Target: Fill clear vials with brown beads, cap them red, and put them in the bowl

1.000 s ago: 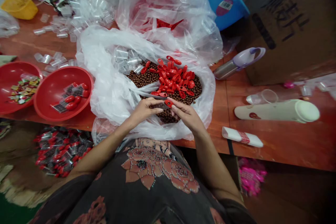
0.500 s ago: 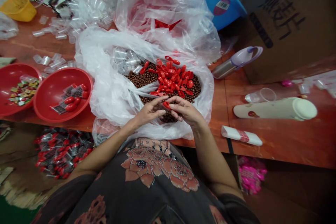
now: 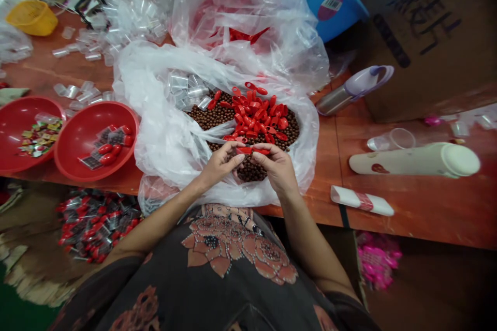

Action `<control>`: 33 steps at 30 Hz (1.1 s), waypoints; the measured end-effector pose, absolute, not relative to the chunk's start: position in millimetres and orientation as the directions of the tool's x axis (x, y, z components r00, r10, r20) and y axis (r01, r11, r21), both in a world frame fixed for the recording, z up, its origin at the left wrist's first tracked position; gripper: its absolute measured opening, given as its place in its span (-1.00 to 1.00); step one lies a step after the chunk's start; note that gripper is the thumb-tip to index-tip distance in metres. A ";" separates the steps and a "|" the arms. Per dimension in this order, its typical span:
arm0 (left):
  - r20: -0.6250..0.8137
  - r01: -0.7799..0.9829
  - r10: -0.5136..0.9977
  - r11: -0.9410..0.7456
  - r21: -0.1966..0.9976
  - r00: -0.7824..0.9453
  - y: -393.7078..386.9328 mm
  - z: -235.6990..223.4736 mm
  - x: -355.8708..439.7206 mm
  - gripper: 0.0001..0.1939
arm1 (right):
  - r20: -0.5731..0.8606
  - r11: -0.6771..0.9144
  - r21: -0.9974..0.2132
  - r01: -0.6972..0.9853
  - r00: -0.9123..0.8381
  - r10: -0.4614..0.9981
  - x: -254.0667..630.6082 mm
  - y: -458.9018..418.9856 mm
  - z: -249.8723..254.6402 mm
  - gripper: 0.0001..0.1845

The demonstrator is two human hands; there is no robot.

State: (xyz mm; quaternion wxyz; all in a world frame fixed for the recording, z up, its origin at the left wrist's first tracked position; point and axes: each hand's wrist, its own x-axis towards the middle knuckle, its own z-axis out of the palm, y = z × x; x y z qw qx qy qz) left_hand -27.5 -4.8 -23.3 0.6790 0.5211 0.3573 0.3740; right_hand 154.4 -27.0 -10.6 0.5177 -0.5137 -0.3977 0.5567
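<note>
Left hand (image 3: 219, 164) and right hand (image 3: 276, 168) pinch one red plastic piece (image 3: 250, 150) between their fingertips, one end each. The piece is held level just over brown beads (image 3: 209, 118) in an open clear plastic bag (image 3: 155, 134). Loose pile of red plastic pieces (image 3: 258, 114) lies on the beads, close to the hands, with clear plastic capsules (image 3: 180, 83) just beside it. Red bowl (image 3: 77, 124) holding small packets sits on the bench (image 3: 388, 212), left of the bag.
</note>
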 end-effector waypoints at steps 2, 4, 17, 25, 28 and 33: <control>-0.081 -0.130 0.883 0.158 0.979 0.462 -3.9 -20.6 -27.9 -0.51 | -0.010 -0.010 -1.000 -0.003 0.077 0.997 154.2 -28.3 -8.9 -0.82; -0.059 -0.149 0.869 0.150 0.977 0.491 -3.4 -18.3 -28.7 -0.43 | 0.141 0.131 -0.982 0.135 0.069 0.988 153.8 -29.3 -6.5 -0.86; 0.022 -0.112 0.838 0.047 0.993 0.546 -5.1 -13.1 -36.9 -0.39 | 0.383 0.358 -0.897 0.260 0.052 0.922 148.6 -39.4 -11.6 -0.79; 0.021 -0.052 0.813 0.012 0.999 0.582 -4.3 -11.9 -42.1 -0.55 | 0.263 0.298 -0.915 0.272 -0.156 0.952 168.5 -32.2 4.4 -0.81; 0.035 -0.116 0.823 0.037 0.993 0.567 -7.0 -11.9 -37.4 -0.53 | 0.251 0.268 -0.934 0.237 -0.100 0.963 161.9 -32.0 3.3 -0.83; 0.015 -0.178 0.826 0.103 0.979 0.563 -13.1 -13.3 -31.5 -0.38 | 0.254 0.240 -0.951 0.196 0.052 0.966 147.5 -36.4 -1.0 -0.87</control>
